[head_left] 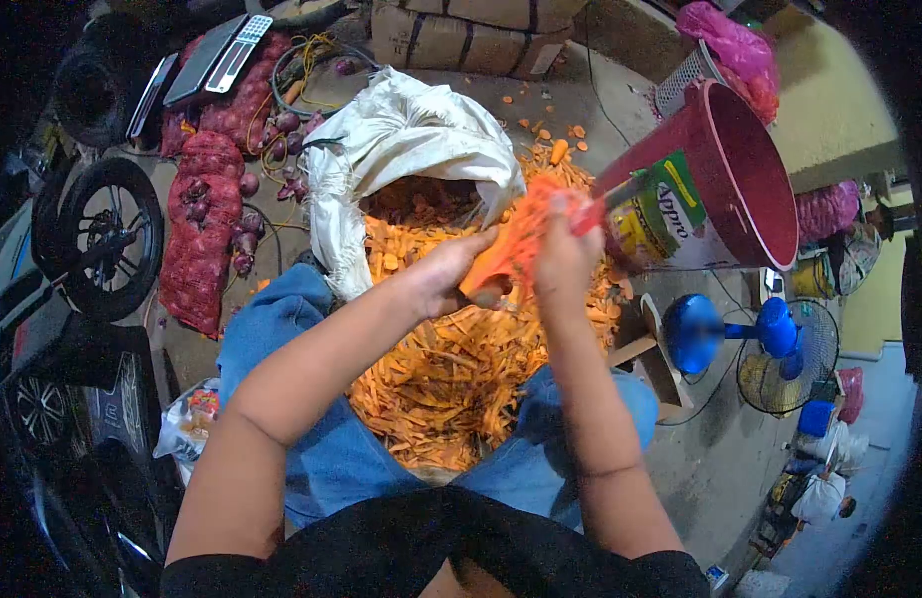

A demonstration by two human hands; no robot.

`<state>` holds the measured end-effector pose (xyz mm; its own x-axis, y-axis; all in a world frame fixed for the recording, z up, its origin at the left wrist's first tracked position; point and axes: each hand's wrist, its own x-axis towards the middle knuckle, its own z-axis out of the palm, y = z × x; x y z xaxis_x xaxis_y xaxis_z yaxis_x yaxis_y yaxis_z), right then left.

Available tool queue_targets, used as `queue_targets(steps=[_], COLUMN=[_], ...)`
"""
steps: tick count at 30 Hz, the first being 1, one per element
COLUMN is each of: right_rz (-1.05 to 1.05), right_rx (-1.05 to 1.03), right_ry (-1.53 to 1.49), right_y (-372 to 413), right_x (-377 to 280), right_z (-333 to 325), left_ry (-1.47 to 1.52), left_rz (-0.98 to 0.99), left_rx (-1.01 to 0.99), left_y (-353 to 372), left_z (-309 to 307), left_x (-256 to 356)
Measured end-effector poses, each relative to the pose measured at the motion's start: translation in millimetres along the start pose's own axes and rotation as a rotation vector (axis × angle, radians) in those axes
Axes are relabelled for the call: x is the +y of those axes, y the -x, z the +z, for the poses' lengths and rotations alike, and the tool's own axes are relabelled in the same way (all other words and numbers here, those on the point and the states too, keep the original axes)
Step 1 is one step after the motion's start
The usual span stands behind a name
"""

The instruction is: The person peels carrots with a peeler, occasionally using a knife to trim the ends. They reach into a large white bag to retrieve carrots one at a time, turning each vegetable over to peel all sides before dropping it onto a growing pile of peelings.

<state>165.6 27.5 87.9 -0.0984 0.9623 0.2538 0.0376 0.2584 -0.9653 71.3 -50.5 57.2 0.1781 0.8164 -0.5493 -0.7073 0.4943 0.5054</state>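
A large orange carrot is in my left hand, whose fingers wrap its lower end. Over the carrot's right side is my right hand, closed and smeared by motion. A red-handled peeler shows at its fingers; its blade is too blurred to see. Below both hands, a deep heap of carrot peelings lies between my knees. Just beyond, a white woven sack gapes toward me, with more peelings and carrot pieces at its mouth.
A dark red bucket leans in at the right, near my right hand. Beside it are a blue fan and an opened cardboard box. Red mesh sacks of onions, a scale and a motorbike wheel stand left.
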Motion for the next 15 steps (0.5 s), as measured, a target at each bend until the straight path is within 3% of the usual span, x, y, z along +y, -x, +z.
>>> queue_targets(steps=[3, 5, 7, 12, 13, 15], right_rz=[-0.119, -0.096, -0.082, 0.181, 0.184, -0.013], right_rx=[-0.130, -0.027, 0.245, 0.337, 0.229, 0.125], right_ry=[0.113, 0.159, 0.275, -0.099, -0.204, -0.127], right_y=[8.9, -8.4, -39.2, -67.0, -50.4, -27.1], right_x=[-2.5, 16.3, 29.8, 43.1, 15.3, 2.2], right_z=[0.6, -7.8, -23.7, -55.0, -42.5, -20.5], left_ry=[-0.059, -0.140, -0.145, -0.018, 0.014, 0.033], left_rz=[0.009, -0.012, -0.046, -0.054, -0.014, -0.016], left_rx=[-0.027, -0.034, -0.008, 0.020, -0.010, 0.031], left_y=[6.8, 12.3, 20.3, 12.9, 7.3, 3.0], left_z=[3.6, 7.7, 20.4, 10.7, 4.5, 1.4], left_x=[0.0, 0.4, -2.7, -1.3, 0.2, -0.5])
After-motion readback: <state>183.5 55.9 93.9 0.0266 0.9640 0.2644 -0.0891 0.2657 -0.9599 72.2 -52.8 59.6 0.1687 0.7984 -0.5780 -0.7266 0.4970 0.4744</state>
